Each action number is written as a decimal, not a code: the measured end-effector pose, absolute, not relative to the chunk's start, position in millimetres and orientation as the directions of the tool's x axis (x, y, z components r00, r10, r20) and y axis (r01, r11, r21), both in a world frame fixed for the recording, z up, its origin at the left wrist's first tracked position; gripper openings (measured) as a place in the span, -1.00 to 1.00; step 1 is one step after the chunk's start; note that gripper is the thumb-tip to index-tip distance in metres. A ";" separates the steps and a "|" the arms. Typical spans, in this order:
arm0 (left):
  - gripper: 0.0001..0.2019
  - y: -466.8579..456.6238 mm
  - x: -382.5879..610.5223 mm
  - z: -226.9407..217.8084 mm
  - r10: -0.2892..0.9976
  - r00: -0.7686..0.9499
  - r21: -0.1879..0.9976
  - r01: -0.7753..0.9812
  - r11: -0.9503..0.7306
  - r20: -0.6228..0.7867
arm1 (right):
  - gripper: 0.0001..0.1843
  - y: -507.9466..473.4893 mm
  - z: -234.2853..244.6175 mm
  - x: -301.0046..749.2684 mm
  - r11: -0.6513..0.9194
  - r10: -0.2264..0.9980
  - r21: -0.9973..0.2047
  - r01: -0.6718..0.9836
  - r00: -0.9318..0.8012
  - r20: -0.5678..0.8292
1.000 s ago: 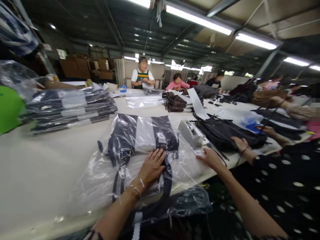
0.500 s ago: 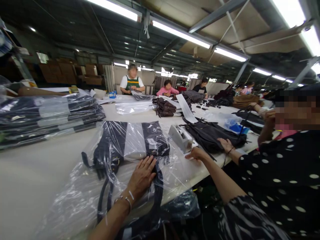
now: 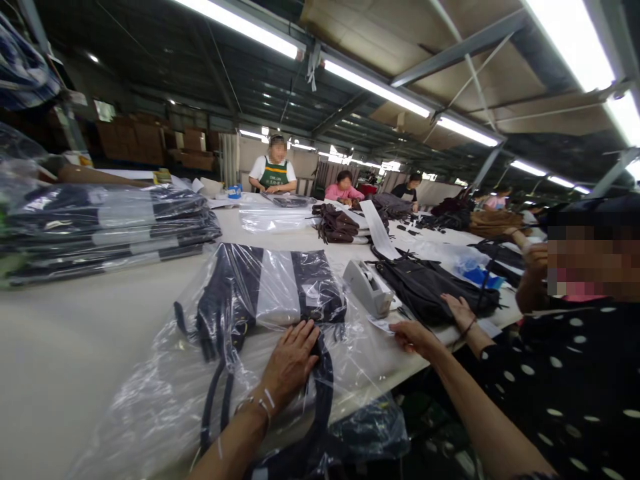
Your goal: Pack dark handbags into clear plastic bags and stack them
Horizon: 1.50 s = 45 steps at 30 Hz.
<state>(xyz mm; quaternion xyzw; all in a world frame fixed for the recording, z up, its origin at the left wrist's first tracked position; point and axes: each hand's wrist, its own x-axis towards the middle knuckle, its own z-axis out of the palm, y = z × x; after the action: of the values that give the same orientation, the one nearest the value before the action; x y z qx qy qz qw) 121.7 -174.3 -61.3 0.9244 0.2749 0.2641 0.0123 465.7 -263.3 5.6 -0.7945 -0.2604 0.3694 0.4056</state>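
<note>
Here the left hand (image 3: 290, 360) lies open, palm down and fingers spread, on the clear plastic sleeve (image 3: 165, 373) that covers the black-and-white bag (image 3: 273, 290). The bag is on the table (image 3: 65, 347), right in front of the person, w/ its straps (image 3: 326, 380) running twd the near edge. Such flat pressure probably stops the slippery film and the bag from sliding.

The right hand (image 3: 413, 335) reaches to the right, just beside a small white slip (image 3: 380, 325) near the tape dispenser (image 3: 369, 287). Its fingers are half curled; I cannot tell if they pinch anything. The dispenser stands close to the bag, probably for easy reach.

A co-worker's hand (image 3: 460, 312) rests beside another black bag (image 3: 430, 287). The stack of packed bags (image 3: 110, 227) lies far left, well apart.
</note>
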 end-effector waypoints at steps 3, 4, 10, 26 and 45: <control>-0.48 -173.4 122.1 -59.9 0.536 0.703 0.218 0.495 -0.841 0.467 | -0.72 -294.4 19.9 445.6 -0.421 0.736 -0.907 0.019 0.591 -0.330; -0.50 -173.6 122.0 -57.2 0.549 0.701 0.253 0.490 -0.835 0.455 | -0.69 -304.8 26.9 434.9 -0.345 0.754 -0.939 -0.011 0.592 -0.284; -0.62 -197.7 114.3 3.0 0.672 0.644 0.729 0.250 -0.637 0.367 | -0.57 -334.5 57.0 332.5 -0.012 0.800 -0.982 0.187 0.592 0.103; -0.93 -267.3 45.3 61.3 0.909 0.399 0.983 0.077 -0.166 0.122 | -0.55 -275.0 46.8 208.1 -0.034 0.984 -0.999 -0.010 0.172 -0.035; -0.80 -255.8 16.2 46.9 0.963 0.241 0.992 0.008 -0.128 0.123 | -0.70 -264.7 64.2 201.2 0.174 0.984 -0.915 0.365 -0.039 0.172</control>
<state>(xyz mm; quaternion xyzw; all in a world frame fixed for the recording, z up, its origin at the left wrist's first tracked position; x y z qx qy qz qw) 16.2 -255.8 46.9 0.5934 0.4089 0.4605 0.5182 201.2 -264.7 64.2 -0.5368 -0.6285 0.3531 0.4384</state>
